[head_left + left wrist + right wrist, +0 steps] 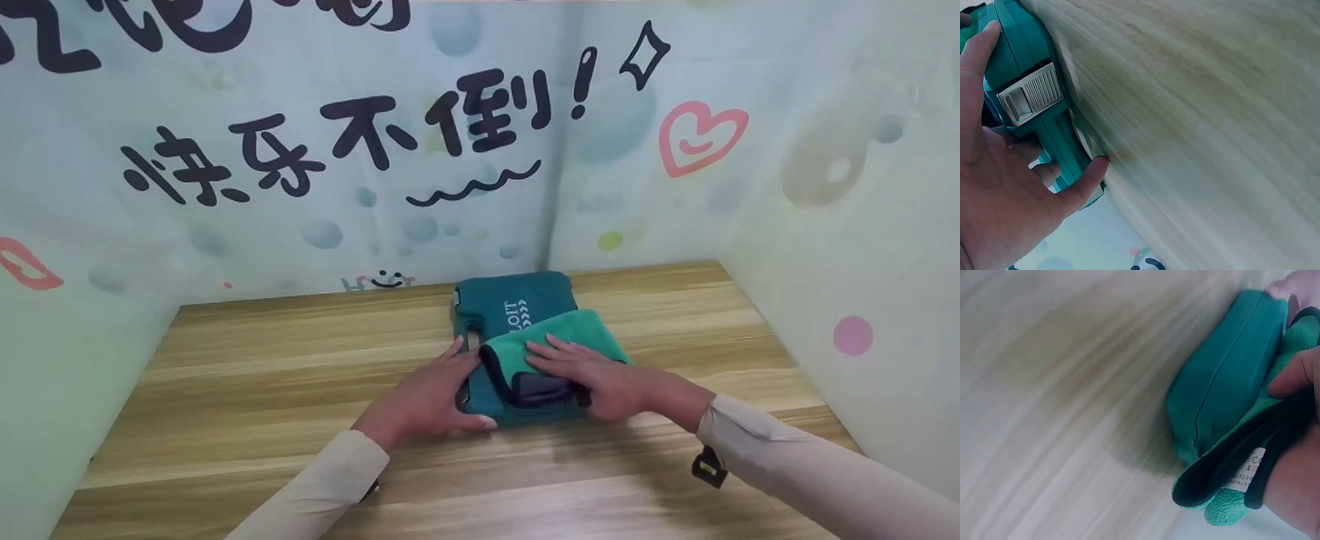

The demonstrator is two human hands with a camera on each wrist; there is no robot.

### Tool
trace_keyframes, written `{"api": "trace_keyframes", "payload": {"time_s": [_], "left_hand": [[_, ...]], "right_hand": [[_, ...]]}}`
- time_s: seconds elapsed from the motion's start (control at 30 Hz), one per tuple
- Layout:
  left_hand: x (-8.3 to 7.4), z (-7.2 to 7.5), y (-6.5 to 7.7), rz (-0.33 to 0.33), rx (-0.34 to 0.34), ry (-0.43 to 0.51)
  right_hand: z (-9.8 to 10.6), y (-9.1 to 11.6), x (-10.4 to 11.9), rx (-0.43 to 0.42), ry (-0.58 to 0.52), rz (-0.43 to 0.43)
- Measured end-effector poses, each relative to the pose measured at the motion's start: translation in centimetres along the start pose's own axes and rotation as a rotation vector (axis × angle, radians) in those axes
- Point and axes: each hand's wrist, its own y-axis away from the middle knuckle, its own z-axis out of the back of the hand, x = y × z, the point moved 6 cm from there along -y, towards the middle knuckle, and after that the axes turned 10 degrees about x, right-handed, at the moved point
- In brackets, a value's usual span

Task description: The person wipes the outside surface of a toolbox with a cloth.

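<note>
A teal hard plastic case [513, 289] with pale lettering, a side handle and metal latches lies on the wooden table. A folded green cloth [592, 334] with dark edging covers part of its lid. My right hand [592, 375] lies on the cloth and presses it to the lid, fingers fairly straight. At the case's left, handle side, my left hand [431, 394] rests with thumb and fingers spread. In the left wrist view the thumb touches the case beside a latch [1030, 94], and the little finger reaches the tabletop. A white label [1246, 469] shows on the cloth.
The wooden tabletop [285, 390] extends around the case. Behind it hangs a pale printed backdrop [337, 240] with dark characters, and pale walls [847, 262] stand at the sides. A small black device [709, 466] is at the right sleeve.
</note>
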Motion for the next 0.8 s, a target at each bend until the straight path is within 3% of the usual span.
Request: {"api": "trace_keyframes", "payload": {"time_s": [0.2, 0.53, 0.8], "left_hand": [[0.2, -0.1, 0.0, -0.014, 0.009, -0.01], [0.4, -0.1, 0.0, 0.003, 0.015, -0.003], [0.2, -0.2, 0.1, 0.021, 0.012, 0.003]], "right_hand": [[1.7, -1.5, -2.1, -0.04, 0.031, -0.023], [4.8, -5.0, -5.3, 0.022, 0.032, -0.253], [6.5, -6.6, -6.8, 0.059, 0.037, -0.391]]}}
